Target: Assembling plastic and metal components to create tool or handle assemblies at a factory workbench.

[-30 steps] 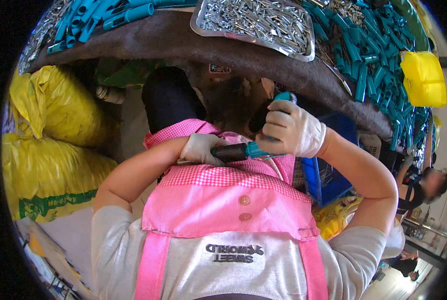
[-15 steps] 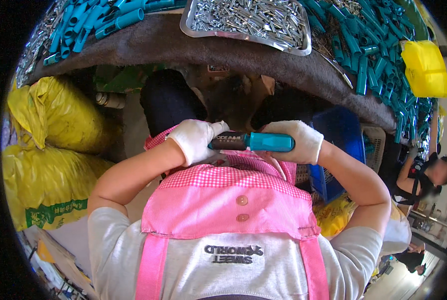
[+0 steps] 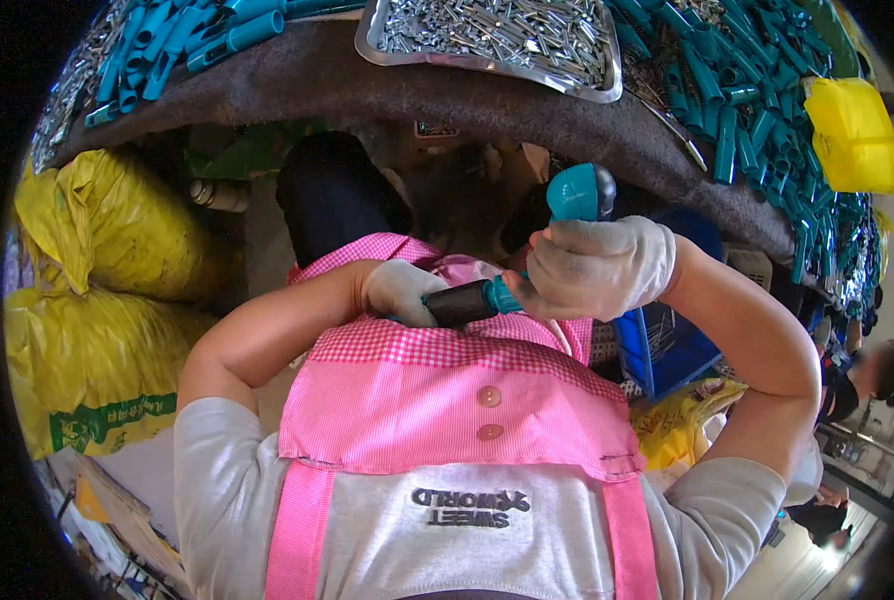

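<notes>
My left hand [image 3: 403,293], in a white glove, is wrapped round the near end of a dark cylindrical handle [image 3: 459,305] with a teal tip, held low over my lap. My right hand [image 3: 607,268], gloved too, is raised higher. Its fingers close on a teal piece with a rounded, dark-edged end [image 3: 577,193] that sticks up above the glove. The right fingertips also meet the teal tip of the handle. How the two parts relate inside the glove is hidden.
Ahead, a cloth-covered bench [image 3: 297,75] bears a metal tray [image 3: 487,62] of small metal parts and piles of teal tubes [image 3: 722,100]. Yellow sacks [image 3: 117,230] stand at left. A blue crate [image 3: 672,345] is at right. A co-worker [image 3: 872,370] is farther right.
My hands held a dark-and-teal handle level between them. Now my right hand has turned and lifted, with a rounded teal end pointing up, while the left has tilted the dark handle.
</notes>
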A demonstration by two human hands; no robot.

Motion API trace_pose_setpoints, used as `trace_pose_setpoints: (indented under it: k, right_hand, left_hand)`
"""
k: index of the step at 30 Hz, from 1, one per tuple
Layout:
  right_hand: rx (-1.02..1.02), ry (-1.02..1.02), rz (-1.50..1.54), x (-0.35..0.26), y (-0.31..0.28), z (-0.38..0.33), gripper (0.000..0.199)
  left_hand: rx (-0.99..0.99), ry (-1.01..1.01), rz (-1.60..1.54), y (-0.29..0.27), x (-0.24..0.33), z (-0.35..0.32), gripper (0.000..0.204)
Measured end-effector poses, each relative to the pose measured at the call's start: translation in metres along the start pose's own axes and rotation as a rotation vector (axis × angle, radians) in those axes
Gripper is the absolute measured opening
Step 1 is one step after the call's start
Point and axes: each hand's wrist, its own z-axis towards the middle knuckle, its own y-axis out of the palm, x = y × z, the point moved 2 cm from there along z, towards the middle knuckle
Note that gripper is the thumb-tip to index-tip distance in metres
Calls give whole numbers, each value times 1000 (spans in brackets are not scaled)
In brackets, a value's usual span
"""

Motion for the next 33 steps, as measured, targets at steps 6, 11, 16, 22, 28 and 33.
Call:
trace_pose_setpoints:
  k: [6, 11, 16, 22, 28, 33]
  right_hand:
    - [-252, 603, 667, -12, 10, -8, 29]
    - [-448, 1715, 2123, -62, 25, -34, 30]
    - [820, 1910, 2321, -50, 18, -8, 59]
    - [528, 1414, 555, 12, -14, -10, 27]
    - [469, 1155, 1035, 2, -25, 5, 41]
    - [579, 1539, 1136, 35, -13, -34, 38]
  left_hand:
    - [76, -46, 47, 11, 17, -1, 45]
    - [629, -114, 740, 23, 56, -18, 41]
    - [1155, -121, 1253, 12, 68, -42, 37]
    - [979, -74, 1006, 25, 84, -31, 39]
    - [1335, 88, 791, 14, 84, -61, 42]
    - [1146, 142, 931, 48, 108, -52, 38]
